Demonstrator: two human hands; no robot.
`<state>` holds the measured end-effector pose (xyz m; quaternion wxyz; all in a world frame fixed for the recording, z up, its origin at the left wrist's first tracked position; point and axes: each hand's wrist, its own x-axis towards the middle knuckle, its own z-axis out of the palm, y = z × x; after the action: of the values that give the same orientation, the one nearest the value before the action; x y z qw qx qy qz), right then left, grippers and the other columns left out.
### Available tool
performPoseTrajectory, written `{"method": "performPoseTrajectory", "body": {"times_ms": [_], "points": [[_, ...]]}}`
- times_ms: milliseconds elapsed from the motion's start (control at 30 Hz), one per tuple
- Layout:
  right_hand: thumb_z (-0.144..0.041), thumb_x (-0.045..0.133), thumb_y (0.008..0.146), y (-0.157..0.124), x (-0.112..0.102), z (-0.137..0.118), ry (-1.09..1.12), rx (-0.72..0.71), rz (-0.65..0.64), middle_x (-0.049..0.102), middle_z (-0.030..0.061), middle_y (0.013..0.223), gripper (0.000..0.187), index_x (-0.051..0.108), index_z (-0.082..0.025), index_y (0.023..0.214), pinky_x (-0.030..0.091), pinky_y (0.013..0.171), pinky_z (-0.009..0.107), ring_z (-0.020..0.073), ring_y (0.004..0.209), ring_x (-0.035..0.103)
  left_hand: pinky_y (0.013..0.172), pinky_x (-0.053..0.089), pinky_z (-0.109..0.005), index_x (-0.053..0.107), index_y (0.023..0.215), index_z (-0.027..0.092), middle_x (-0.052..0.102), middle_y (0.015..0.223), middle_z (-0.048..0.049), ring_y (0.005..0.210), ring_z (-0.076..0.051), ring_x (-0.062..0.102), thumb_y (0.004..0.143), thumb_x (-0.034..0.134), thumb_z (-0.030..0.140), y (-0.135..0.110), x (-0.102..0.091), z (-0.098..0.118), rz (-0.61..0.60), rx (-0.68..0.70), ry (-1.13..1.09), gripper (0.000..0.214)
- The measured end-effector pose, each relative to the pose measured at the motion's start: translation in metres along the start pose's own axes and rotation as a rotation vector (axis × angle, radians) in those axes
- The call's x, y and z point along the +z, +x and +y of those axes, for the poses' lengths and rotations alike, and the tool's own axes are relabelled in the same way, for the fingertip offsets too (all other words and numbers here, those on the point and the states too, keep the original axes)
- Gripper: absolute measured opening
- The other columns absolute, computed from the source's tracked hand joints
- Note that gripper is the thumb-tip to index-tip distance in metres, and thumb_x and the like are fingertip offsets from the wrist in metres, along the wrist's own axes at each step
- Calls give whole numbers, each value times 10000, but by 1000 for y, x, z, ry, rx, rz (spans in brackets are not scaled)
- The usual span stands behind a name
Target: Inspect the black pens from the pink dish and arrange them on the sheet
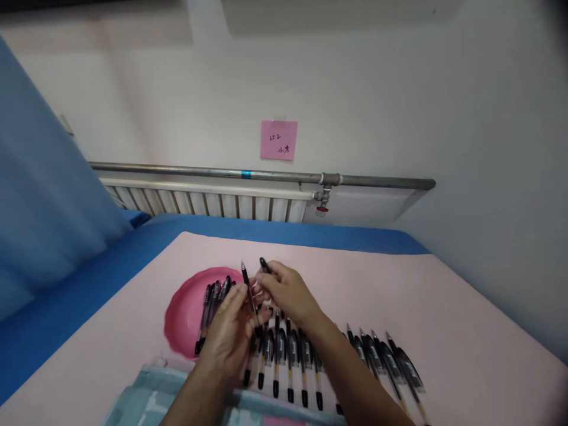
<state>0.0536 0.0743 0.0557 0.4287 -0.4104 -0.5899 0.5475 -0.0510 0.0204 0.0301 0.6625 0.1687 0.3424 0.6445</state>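
Note:
My left hand (231, 334) is closed around a black pen (247, 287) that stands nearly upright with its tip up. My right hand (288, 293) is closed too, pinching a small black pen cap (264, 264) right beside the pen's upper end. Both hands hover over a row of several black pens (288, 361) laid side by side on the pink cloth (444, 307). A few more pens (213, 307) lie in a bundle on the dark pink patch at my left hand's far side.
More black pens (390, 361) lie fanned out at the right of the row. A blue sheet (66, 302) borders the pink cloth. Behind it run a white radiator (199, 201) and a metal pipe (266, 175). A pink sticky note (278, 140) is on the wall.

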Motion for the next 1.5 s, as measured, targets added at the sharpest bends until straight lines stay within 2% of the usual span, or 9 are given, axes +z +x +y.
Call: {"method": "performPoseTrajectory", "body": {"times_ms": [267, 433, 533, 600, 700, 800, 933, 1200, 1500], "points": [[-246, 552, 706, -8, 7, -2, -115, 44, -36, 592, -28, 573, 107, 640, -186, 713, 381, 388, 185, 103, 453, 528, 731, 501, -247, 610, 944, 219, 619, 1043, -15, 907, -129, 581, 743, 637, 280, 2, -4, -3, 4, 67, -55, 212], [-215, 543, 705, -14, 11, -9, -128, 112, -110, 478, -65, 438, 114, 586, -186, 603, 359, 361, 176, 84, 369, 468, 769, 481, -239, 607, 926, 234, 630, 1020, -1, 907, -118, 582, 736, 646, 268, 4, -9, -6, 4, 75, -63, 197], [-218, 531, 711, -14, 12, -10, -158, 99, -123, 496, -62, 451, 128, 558, -184, 591, 363, 373, 177, 80, 372, 467, 787, 473, -248, 609, 961, 239, 627, 1045, -11, 932, -128, 578, 735, 646, 288, 2, -6, -6, 17, 61, -41, 234], [-224, 536, 707, -10, 7, -9, -220, 49, -79, 522, -56, 483, 122, 558, -180, 596, 374, 405, 178, 82, 412, 487, 782, 472, -251, 606, 1012, 240, 613, 1085, -26, 950, -138, 571, 735, 640, 319, 1, -3, -4, 26, 44, -5, 290], [-245, 533, 716, 0, -13, -6, -318, 17, 124, 538, -43, 511, 124, 558, -175, 616, 379, 441, 180, 91, 471, 513, 777, 475, -268, 617, 1005, 210, 593, 1108, -51, 947, -151, 566, 735, 627, 358, -1, 0, 1, 55, 30, 49, 308], [-244, 518, 724, 10, -41, 5, -369, 172, 289, 529, -30, 493, 129, 522, -178, 613, 357, 411, 185, 106, 463, 528, 779, 480, -305, 630, 929, 173, 599, 1057, -67, 924, -168, 570, 744, 611, 361, -1, 1, 3, 87, 21, 66, 265], [-158, 515, 677, 17, -65, 32, -385, 310, 281, 479, -27, 396, 143, 464, -181, 545, 310, 352, 193, 108, 362, 473, 737, 481, -290, 628, 906, 171, 612, 1009, -61, 894, -168, 579, 742, 605, 368, -2, 0, 1, 74, 30, 74, 257], [-213, 524, 686, 22, -67, 76, -392, 349, 264, 476, -18, 342, 132, 478, -189, 565, 294, 344, 199, 118, 317, 458, 695, 468, -275, 630, 880, 160, 628, 957, -59, 842, -161, 589, 737, 609, 374, -4, 1, 0, 69, 6, 118, 259], [-228, 567, 682, 29, -73, 90, -526, 328, 216, 477, -21, 338, 148, 504, -187, 554, 307, 384, 212, 111, 304, 454, 680, 454, -269, 624, 842, 152, 633, 888, -45, 803, -154, 592, 729, 616, 344, -6, 4, 1, 80, -15, 128, 223]]}}
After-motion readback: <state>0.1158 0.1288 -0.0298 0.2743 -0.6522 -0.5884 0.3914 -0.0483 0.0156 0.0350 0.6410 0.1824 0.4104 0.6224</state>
